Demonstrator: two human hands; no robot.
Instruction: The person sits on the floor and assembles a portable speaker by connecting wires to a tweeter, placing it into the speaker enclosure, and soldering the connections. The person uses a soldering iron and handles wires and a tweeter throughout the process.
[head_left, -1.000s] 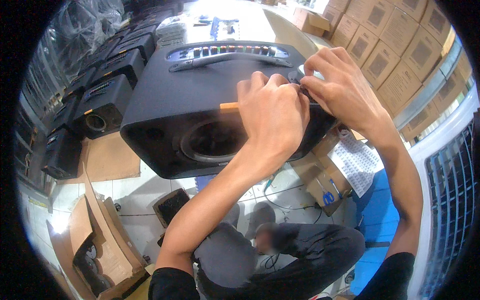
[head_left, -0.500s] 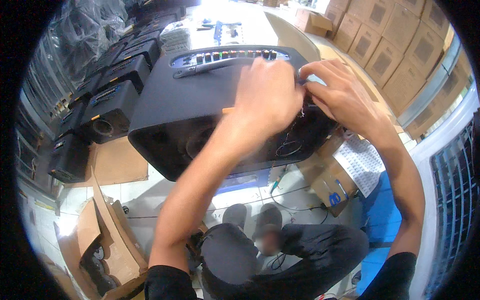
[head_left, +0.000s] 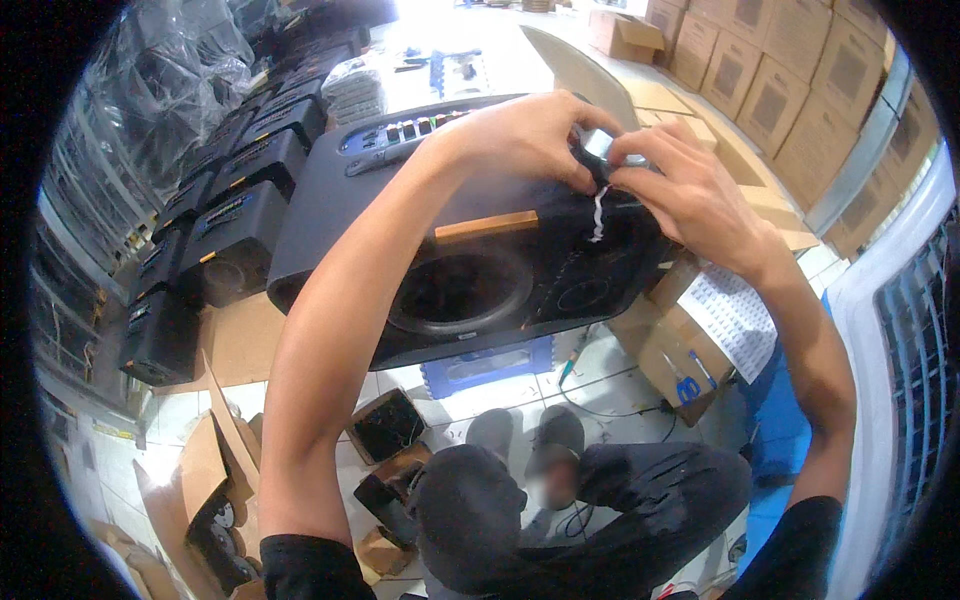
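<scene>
A big black speaker cabinet (head_left: 340,220) lies in front of me with its round woofer opening (head_left: 462,290) facing up. Across its face sits a short wooden strip (head_left: 486,227). My left hand (head_left: 530,135) and my right hand (head_left: 685,195) meet above the cabinet's right part. Both pinch a small grey part (head_left: 600,146) between the fingertips. From it a thin white strip (head_left: 598,215) hangs down onto the black surface. A panel with a row of small buttons (head_left: 405,135) runs along the cabinet's far side.
Several black speakers (head_left: 235,205) stand in rows at the left. Stacked cardboard boxes (head_left: 790,70) fill the upper right. An open box with a white sheet (head_left: 700,335) is at the right, a blue stool (head_left: 490,365) sits under the cabinet, and cardboard scraps (head_left: 205,470) lie lower left.
Both hands have moved up and to the right over the cabinet. The white strip now shows hanging from between the fingers.
</scene>
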